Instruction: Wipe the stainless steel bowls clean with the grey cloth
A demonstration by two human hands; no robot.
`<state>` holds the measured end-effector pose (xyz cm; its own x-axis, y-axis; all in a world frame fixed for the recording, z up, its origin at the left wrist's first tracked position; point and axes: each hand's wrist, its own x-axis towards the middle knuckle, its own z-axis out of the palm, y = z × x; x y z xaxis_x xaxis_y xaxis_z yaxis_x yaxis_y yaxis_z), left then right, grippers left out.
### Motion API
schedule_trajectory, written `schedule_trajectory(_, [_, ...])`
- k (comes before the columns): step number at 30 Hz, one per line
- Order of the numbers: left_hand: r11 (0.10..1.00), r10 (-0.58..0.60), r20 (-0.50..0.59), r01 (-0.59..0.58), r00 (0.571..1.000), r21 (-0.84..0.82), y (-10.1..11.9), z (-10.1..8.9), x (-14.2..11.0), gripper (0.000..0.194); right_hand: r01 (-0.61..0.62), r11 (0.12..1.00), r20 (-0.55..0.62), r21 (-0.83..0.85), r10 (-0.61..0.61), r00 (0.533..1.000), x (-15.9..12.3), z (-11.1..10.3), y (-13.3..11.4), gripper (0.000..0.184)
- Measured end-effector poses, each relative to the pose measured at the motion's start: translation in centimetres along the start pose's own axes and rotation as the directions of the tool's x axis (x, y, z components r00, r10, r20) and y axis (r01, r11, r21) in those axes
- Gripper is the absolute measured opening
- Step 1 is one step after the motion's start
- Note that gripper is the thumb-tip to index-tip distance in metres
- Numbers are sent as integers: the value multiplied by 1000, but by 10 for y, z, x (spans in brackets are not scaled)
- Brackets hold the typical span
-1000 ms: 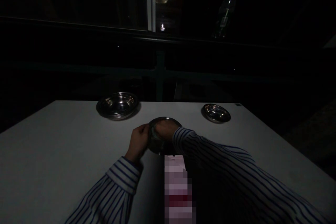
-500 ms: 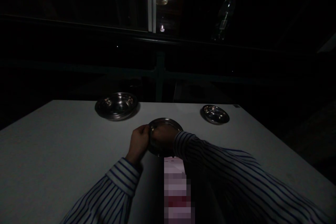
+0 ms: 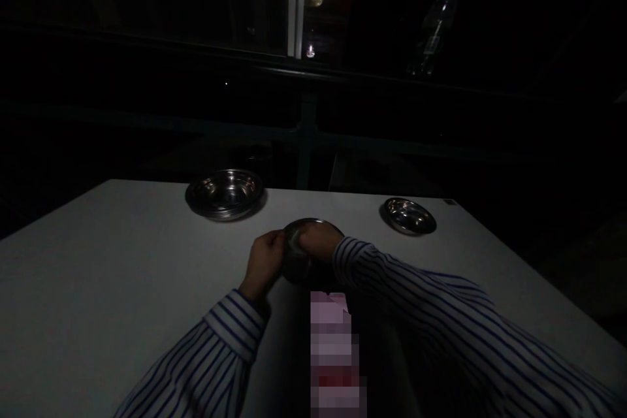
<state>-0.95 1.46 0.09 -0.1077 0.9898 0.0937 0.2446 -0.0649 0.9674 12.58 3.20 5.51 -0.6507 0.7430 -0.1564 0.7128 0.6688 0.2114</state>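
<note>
Right hand (image 3: 319,240) has shifted higher over the steel dish (image 3: 296,268).

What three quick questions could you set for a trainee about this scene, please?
1. True or false: the left hand and the right hand both touch the middle steel dish.
2. Multiple choice: which looks larger on the white table? A, the far-left steel bowl; B, the far-right steel dish.
3. Fill in the blank: the white shirt sleeve has ____ stripes.

Key: 1 true; 2 A; 3 blue.
</note>
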Motion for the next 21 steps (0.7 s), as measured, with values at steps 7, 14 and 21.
schedule_trajectory(7, [1000, -1, -40, 2, 999, 22, -3, 1, 1, 34, -1, 998, 62, -69, 5, 998, -2, -5, 4, 25])
schedule_trajectory(14, [999, -5, -46, 6, 999, 35, -8, 1, 5, 36, 16, 998, 188, -69, -3, 982, -10, -6, 9, 23])
schedule_trajectory(21, [999, 4, -48, -2, 999, 54, -7, 2, 3, 37, -16, 999, 150, -39, 22, 988, -5, -2, 9, 25])
